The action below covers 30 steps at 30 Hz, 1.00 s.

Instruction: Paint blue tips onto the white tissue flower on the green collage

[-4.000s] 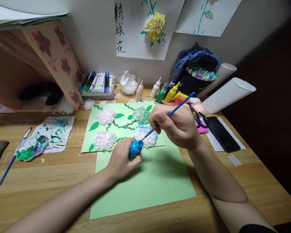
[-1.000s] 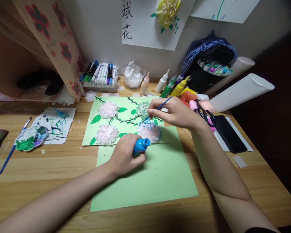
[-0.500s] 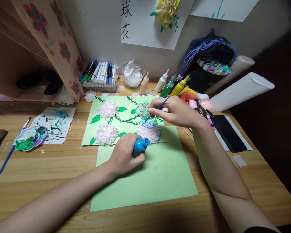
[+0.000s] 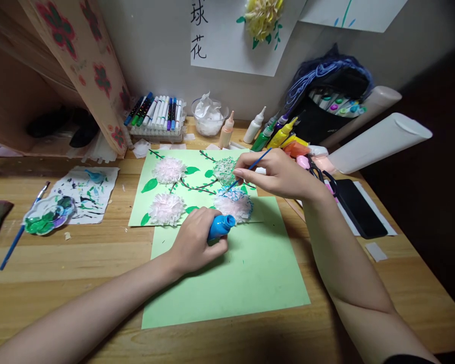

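Note:
My left hand is wrapped round an uncapped blue paint bottle, its open mouth tilted to the right. Between the fingertips of my right hand is a thin blue paintbrush, its tip at the upper part of a pale pink paper flower with blue-tinted edges. That flower sits at the lower right of a light green sheet with painted branches and leaves. Above it a green-tinted flower is partly behind my right hand. Two plain pink flowers are on the left side.
A second green sheet lies underneath, nearer me. To the left are a paint palette, a brush and a stained tissue. Markers, a bowl and paint bottles line the back; a phone lies right.
The view has shifted very slightly. Both hands keep their grips, and the brush stays at the same flower with hardly any movement.

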Motion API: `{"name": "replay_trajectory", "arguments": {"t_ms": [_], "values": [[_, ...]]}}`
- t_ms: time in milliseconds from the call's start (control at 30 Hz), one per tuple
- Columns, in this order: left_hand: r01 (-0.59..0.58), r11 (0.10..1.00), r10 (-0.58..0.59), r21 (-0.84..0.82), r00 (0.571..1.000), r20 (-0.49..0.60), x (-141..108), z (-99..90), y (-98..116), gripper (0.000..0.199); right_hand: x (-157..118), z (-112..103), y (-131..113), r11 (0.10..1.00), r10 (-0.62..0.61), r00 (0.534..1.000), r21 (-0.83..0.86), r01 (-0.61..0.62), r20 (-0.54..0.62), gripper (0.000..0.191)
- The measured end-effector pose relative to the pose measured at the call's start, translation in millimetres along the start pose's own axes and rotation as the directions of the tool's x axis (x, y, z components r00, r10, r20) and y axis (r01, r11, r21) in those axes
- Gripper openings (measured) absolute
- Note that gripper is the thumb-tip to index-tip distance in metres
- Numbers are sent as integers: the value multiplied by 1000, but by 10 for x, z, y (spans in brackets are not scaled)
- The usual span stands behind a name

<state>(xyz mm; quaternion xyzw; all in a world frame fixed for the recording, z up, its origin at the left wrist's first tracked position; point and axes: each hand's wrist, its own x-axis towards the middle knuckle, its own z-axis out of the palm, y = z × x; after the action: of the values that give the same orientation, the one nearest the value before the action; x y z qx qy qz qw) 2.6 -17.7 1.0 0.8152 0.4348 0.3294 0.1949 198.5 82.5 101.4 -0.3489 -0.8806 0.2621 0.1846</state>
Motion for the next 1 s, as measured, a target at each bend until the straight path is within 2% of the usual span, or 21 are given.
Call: {"name": "replay_trajectory", "arguments": {"t_ms": [200, 433, 700, 1000], "values": [[9, 1000, -9, 2, 1000, 7, -5, 3, 1, 19, 4, 6, -14, 999, 10, 998, -36, -8, 54, 30], [3, 1000, -3, -1, 1000, 6, -10, 2, -5, 20, -19, -55, -9, 998, 49, 997, -23, -51, -61, 31], [4, 1000, -4, 2, 1000, 10, -11, 5, -6, 20, 5, -2, 2, 999, 36, 999, 6, -36, -5, 29], [11, 1000, -11, 5, 1000, 12, -5, 5, -5, 20, 30, 48, 39, 1000, -6, 1000, -12, 6, 2, 31]]}}
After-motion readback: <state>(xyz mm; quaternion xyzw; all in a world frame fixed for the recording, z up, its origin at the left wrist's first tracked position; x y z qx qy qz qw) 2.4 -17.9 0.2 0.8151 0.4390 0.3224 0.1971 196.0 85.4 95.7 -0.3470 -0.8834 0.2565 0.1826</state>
